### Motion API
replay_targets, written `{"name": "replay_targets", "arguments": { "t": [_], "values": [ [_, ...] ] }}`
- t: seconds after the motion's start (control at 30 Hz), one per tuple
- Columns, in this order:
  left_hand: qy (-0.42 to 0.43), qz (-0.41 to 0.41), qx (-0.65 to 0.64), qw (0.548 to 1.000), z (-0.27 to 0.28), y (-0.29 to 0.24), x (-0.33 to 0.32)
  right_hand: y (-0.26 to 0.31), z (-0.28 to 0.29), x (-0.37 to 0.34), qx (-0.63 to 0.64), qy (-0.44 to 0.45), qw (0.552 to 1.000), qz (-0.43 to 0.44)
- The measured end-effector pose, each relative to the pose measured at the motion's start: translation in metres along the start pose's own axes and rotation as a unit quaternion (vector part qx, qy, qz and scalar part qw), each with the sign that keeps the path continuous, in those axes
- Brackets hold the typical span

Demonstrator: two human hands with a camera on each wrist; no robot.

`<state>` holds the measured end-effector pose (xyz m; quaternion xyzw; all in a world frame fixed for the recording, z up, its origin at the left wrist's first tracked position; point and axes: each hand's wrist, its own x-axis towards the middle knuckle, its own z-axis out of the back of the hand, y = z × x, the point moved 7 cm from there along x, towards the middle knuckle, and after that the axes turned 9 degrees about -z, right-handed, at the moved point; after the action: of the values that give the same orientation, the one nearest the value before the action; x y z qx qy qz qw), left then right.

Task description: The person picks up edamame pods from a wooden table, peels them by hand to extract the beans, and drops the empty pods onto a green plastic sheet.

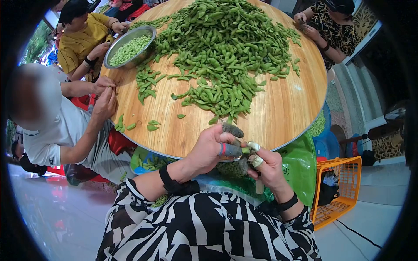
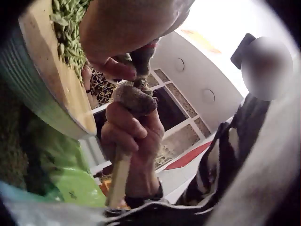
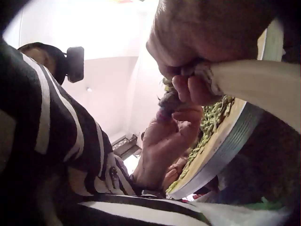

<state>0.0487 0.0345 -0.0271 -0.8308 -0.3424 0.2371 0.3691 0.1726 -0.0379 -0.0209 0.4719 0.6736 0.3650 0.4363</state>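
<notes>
In front of the striped top, the two hands meet just past the table's near edge. The left hand [image 1: 208, 150], with dark covers on some fingers, pinches a small green pod [image 1: 246, 151]. Close against it is the right hand [image 1: 269, 168], wearing pale covers on thumb and finger, its fingers curled round a pale stick [image 1: 260, 187]. In the left wrist view the stick [image 2: 119, 179] points down from the right hand [image 2: 141, 136]; a grey-brown cover [image 2: 135, 100] wraps one digit. The right wrist view shows the stick [image 3: 258, 81] large; the pod is mostly hidden there.
A heap of green pods [image 1: 217, 48] covers much of the round wooden table [image 1: 165, 117]. A metal bowl [image 1: 150, 30] of shelled beans stands at its left. Several people sit around it. An orange crate [image 1: 337, 195], blue tub [image 1: 328, 143] and green bag [image 1: 302, 163] are at the right.
</notes>
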Motion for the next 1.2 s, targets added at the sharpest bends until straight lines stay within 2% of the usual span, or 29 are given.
{"name": "replay_targets", "arguments": {
  "t": [0.03, 0.07, 0.1, 0.13, 0.17, 0.2, 0.23, 0.3, 0.47, 0.5, 0.53, 0.6, 0.63, 0.7, 0.73, 0.8, 0.87, 1.03, 1.1, 1.2],
  "values": [
    [0.000, -0.001, 0.000, 1.000, 0.002, 0.001, 0.001, 0.010, -0.002, -0.004, -0.102, 0.008, 0.994, 0.048],
    [0.010, 0.034, -0.042, 0.998, 0.002, 0.006, 0.002, 0.018, -0.006, -0.007, -0.203, 0.016, 0.974, 0.095],
    [0.020, 0.069, -0.084, 0.994, -0.001, 0.010, 0.001, 0.015, -0.004, -0.003, -0.203, 0.016, 0.974, 0.095],
    [0.020, 0.070, -0.084, 0.994, -0.004, 0.010, 0.000, 0.022, -0.005, -0.003, -0.306, -0.008, 0.930, 0.203],
    [-0.005, 0.059, -0.034, 0.998, -0.006, 0.008, -0.001, 0.028, -0.011, -0.009, -0.402, -0.032, 0.862, 0.306],
    [-0.030, 0.047, 0.017, 0.998, -0.007, 0.006, 0.000, 0.031, -0.012, -0.011, -0.404, -0.030, 0.861, 0.307],
    [-0.030, 0.042, 0.018, 0.998, -0.009, 0.009, 0.002, 0.030, -0.010, -0.012, -0.384, -0.031, 0.883, 0.269],
    [0.035, 0.033, 0.127, 0.991, -0.016, 0.018, -0.003, 0.014, -0.001, -0.011, -0.311, -0.040, 0.936, 0.158],
    [0.072, 0.021, 0.228, 0.971, -0.005, -0.001, -0.019, 0.011, -0.002, -0.014, -0.386, -0.055, 0.909, 0.150],
    [0.134, -0.093, 0.482, 0.861, -0.005, -0.026, -0.026, 0.004, 0.001, -0.014, -0.410, -0.015, 0.902, 0.130],
    [0.185, -0.198, 0.690, 0.671, -0.010, -0.045, -0.037, -0.003, 0.001, -0.013, -0.434, 0.024, 0.894, 0.110],
    [0.148, -0.080, 0.818, 0.550, 0.019, -0.065, -0.046, -0.005, 0.003, -0.014, -0.441, 0.024, 0.890, 0.117],
    [0.144, -0.077, 0.819, 0.550, 0.021, -0.074, -0.046, -0.007, 0.004, -0.014, -0.450, 0.025, 0.887, 0.099],
    [0.129, -0.128, 0.852, 0.491, 0.022, -0.100, -0.037, -0.004, 0.000, -0.010, -0.458, 0.029, 0.884, 0.087],
    [0.128, -0.128, 0.854, 0.488, 0.024, -0.102, -0.028, 0.003, -0.001, -0.008, -0.434, 0.005, 0.896, 0.095],
    [0.066, -0.231, 0.780, 0.578, 0.025, -0.109, -0.005, 0.010, -0.001, -0.006, -0.411, -0.019, 0.906, 0.103],
    [0.067, -0.237, 0.791, 0.561, 0.040, -0.097, 0.022, 0.011, 0.003, 0.000, -0.343, -0.015, 0.937, 0.061],
    [0.050, -0.229, 0.822, 0.519, 0.054, -0.098, 0.047, 0.008, 0.005, -0.001, -0.307, -0.025, 0.949, 0.064],
    [0.127, -0.257, 0.833, 0.473, 0.052, -0.094, 0.043, 0.001, 0.012, -0.003, -0.213, -0.033, 0.976, 0.012],
    [0.139, -0.293, 0.809, 0.490, 0.050, -0.095, 0.036, 0.006, 0.015, -0.002, -0.146, -0.031, 0.989, 0.003]
  ]
}}
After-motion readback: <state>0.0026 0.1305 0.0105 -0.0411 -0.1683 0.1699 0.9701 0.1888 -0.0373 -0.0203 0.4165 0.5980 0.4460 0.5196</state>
